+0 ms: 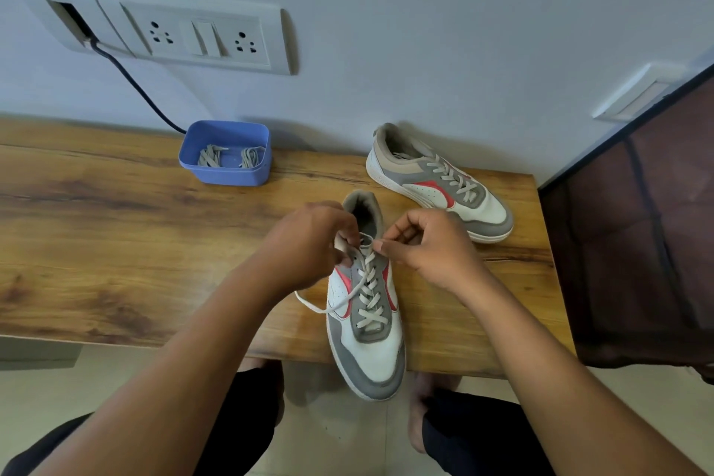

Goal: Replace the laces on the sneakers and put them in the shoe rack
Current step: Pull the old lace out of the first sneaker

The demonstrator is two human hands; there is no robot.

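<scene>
Head view shows two white, grey and red low-top sneakers on one brown wood-grain worktop (pixel 116 243).

The near sneaker (pixel 367 344) stands upright in front of the person, heel toward the wall, its toe overhanging the worktop's front edge. One off-white flat lace (pixel 328 306) crosses its eyelets, and one loose end curves out over the worktop on the left side.

The left hand (pixel 309 243) has its fingers curled and grips that lace just above the top eyelets. The right hand (pixel 429 247) is also curled, with thumb and forefinger pinching the lace at the top right eyelet. The two hands sit close together over the shoe's tongue.

The far sneaker (pixel 436 182) stands apart near the wall, fully laced in grey, its toe pointing right.

One blue rectangular plastic tub (pixel 224 176) sits by the wall to the left and holds two bundles of grey laces (pixel 209 156).

On the wall above is one white switch plate (pixel 193 35) with two sockets, and one black cable (pixel 135 85) runs down from it behind the tub.

One dark mesh panel (pixel 637 224) stands just beside the worktop's right end.
</scene>
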